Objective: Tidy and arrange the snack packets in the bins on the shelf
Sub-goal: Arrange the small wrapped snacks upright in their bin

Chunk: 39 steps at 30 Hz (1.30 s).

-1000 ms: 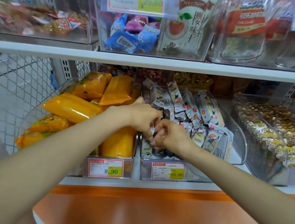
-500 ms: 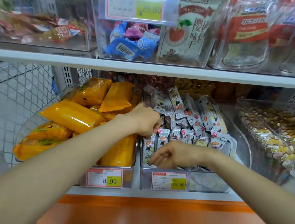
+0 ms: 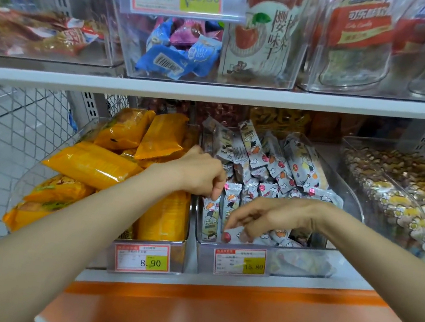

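Left hand (image 3: 202, 173) centre frame, fingers curled down, tips touching the top edge of an upright packet (image 3: 210, 218); actual grip hidden, cannot tell if it pinches. Right hand (image 3: 266, 215) just right of and below it, the two hands close but apart. Its fingers are curled, thumb and fingertips pinching a flat packet (image 3: 232, 237) lying at the bin's front wall, red dot on the wrapper. Both forearms bare, coming in from the lower corners.

White shelf (image 3: 311, 286) runs across the lower middle, flat board; upper shelf board (image 3: 214, 94) across the top third. Wire mesh panel (image 3: 19, 115) at left.

Middle bin (image 3: 351, 202), clear hard plastic with a curved side wall, sits centre on the shelf. It holds the silver packets (image 3: 272, 163): small glossy foil pillows with cartoon print and crimped ends, heaped at the back, a few standing at front left. Both hands are inside this bin.

Left bin (image 3: 44, 167), same clear plastic, touches its left side; long shiny orange packets (image 3: 93, 162) are piled loosely in it. Right bin (image 3: 391, 180) at right edge, clear, brown-yellow printed packets, blurred.

Upper-shelf bins are clear and boxy; blue wrappers (image 3: 164, 61) sit in the middle one.

Price tags on the front walls: 15.80 tag (image 3: 240, 262), 8.90 tag (image 3: 142, 258), white-red with a yellow patch.
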Available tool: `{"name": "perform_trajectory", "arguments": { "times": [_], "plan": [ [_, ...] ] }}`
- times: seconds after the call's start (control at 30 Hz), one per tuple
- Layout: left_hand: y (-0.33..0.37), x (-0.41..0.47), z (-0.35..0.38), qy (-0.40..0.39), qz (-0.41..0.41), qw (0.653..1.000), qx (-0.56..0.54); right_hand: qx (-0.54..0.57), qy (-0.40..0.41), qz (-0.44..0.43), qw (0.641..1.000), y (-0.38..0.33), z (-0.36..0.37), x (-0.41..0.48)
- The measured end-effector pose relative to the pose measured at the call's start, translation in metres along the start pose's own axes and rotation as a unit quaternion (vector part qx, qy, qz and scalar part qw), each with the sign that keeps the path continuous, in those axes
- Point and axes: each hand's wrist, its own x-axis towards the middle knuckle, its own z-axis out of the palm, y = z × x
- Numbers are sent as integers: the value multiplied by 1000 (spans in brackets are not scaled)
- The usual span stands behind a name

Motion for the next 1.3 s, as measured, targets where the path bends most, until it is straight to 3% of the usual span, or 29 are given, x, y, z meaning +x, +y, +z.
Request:
{"name": "perform_trajectory", "arguments": {
  "times": [0.3, 0.5, 0.67, 0.93, 1.1, 1.2, 1.3],
  "plan": [
    [2, -5, -5, -31, -18, 999, -3, -17, 58, 6, 998, 1, 0, -7],
    [1, -9, -6, -29, -20, 999, -14, -124, 123, 22, 984, -3, 5, -5],
    [3, -11, -8, -44, -21, 999, 1, -13, 268, -31, 963, -9, 16, 8],
    [14, -7, 2, -43, -30, 997, 61, 137, 335, -22, 932, 1, 32, 31],
    [16, -6, 5, -23, -33, 997, 60, -42, 327, 6, 944, 3, 29, 23],
    [17, -7, 5, -28, -46, 996, 72, -171, 277, -21, 945, 5, 23, 8],
    [17, -7, 4, -30, -63, 995, 75, -291, 253, -52, 921, 10, 18, -1]
  ]
}}
